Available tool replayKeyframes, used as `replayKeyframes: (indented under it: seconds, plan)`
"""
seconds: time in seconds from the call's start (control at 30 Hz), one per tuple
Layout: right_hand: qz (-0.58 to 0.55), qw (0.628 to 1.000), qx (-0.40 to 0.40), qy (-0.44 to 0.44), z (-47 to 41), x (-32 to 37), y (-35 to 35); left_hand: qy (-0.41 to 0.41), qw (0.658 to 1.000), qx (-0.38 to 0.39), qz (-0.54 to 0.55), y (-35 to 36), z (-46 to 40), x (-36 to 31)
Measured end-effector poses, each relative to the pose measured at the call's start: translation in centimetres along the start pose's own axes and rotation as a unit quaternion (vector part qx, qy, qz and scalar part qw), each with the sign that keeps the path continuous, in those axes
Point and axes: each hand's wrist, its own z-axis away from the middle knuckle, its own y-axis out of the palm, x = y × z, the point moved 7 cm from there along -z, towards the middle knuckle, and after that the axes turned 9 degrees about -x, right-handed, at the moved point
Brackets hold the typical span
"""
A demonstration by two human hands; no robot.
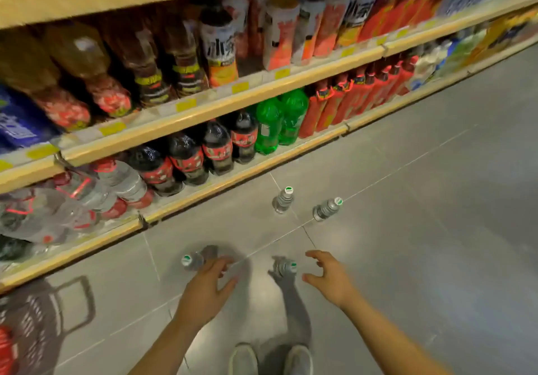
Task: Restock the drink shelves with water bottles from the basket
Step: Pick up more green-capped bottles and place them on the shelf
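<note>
Several small water bottles with green-and-white caps stand on the grey floor. One bottle (193,261) is just left of the fingers of my left hand (208,283), which is open and not gripping it. Another bottle (285,267) stands between my hands, just left of my right hand (329,277), whose fingers are spread around empty air. Two more bottles (283,200) (326,209) stand farther out near the bottom shelf (233,184). The dark basket (37,325) sits at the lower left.
The shelves hold cola bottles (217,149), green soda bottles (269,125), red bottles (358,95) and large clear water jugs (43,208). My two shoes (270,358) are at the bottom. Open floor stretches to the right.
</note>
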Motion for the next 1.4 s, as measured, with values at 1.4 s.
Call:
replayKeyframes:
  seconds: [1.4]
  plan:
    - [-0.194,0.974,0.075,-0.084,-22.6,0.0,22.9,-0.268,0.892,-0.296,0.210,9.0,-7.0,29.0]
